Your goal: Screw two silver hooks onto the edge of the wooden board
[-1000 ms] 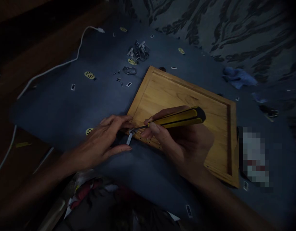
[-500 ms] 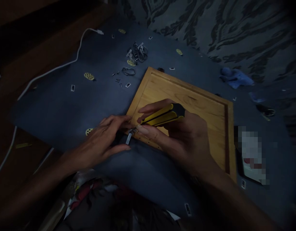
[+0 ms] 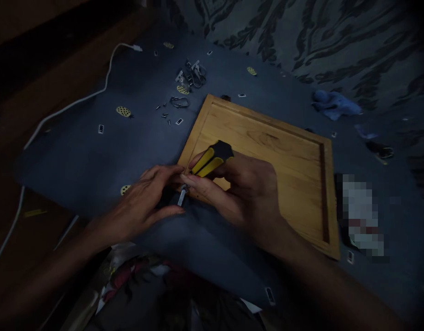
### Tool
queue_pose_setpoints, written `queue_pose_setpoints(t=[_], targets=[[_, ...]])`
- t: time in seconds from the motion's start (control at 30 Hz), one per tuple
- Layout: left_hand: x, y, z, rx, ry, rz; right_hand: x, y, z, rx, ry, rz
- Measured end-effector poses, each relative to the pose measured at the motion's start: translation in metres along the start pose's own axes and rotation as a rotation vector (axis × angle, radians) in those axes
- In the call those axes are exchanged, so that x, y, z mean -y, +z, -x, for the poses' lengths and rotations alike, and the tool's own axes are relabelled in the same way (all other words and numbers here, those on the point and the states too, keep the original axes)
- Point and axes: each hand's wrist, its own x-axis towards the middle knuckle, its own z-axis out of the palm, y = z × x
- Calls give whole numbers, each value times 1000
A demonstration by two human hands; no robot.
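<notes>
A pale wooden panel (image 3: 263,142) with a raised frame lies on the dark blue cloth. At its near left corner a small metal hinge (image 3: 182,195) juts past the edge. My right hand (image 3: 246,193) is closed around the yellow and black handle of a screwdriver (image 3: 212,158), tilted over that corner; the shaft and tip are hidden by my fingers. My left hand (image 3: 146,197) lies with fingers stretched to the same corner, thumb apart below the hinge. Its fingertips appear to touch the panel edge, partly hidden behind the right fingers.
Beyond the panel's left edge lie a pile of metal hinges (image 3: 194,73), a loose hinge (image 3: 180,102) and several screws (image 3: 164,115). A white cable (image 3: 74,101) runs along the left. On the right are a blue cloth (image 3: 336,105) and a blurred-out flat object (image 3: 362,214).
My right hand and the screwdriver have shifted left toward the corner, and the handle now stands steeper. My left hand stays about the same. The view has moved slightly.
</notes>
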Motion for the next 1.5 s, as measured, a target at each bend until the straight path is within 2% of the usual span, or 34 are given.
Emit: queue_pose_setpoints(t=[0.1, 0.23, 0.37, 0.4, 0.53, 0.7, 0.93, 1.13, 1.3, 1.5], targets=[[0, 0, 0, -9, 6, 7, -1, 3, -2, -17, 12, -3], [1, -1, 0, 9, -37, 29, 1, 1, -2, -42, 71, -132], [2, 0, 2, 14, -67, 95, 10, -9, 3, -320, 224, -295], [3, 1, 2, 13, -68, 111, 12, -12, 6, -356, 248, -314], [6, 3, 4, -17, -67, 123, 9, -13, 22, -278, 292, -315], [6, 1, 4, 9, -80, 110, 0, -1, 36, -264, 198, -293], [4, -2, 3, 24, -95, 123, -3, 3, 31, -268, 146, -283], [3, -1, 3, 35, -89, 141, -5, 5, 29, -230, 206, -306], [2, -1, 3, 28, -76, 156, -5, 5, 26, -214, 175, -286], [2, -1, 2, 22, -61, 134, -4, 1, 24, -142, 80, -124]])
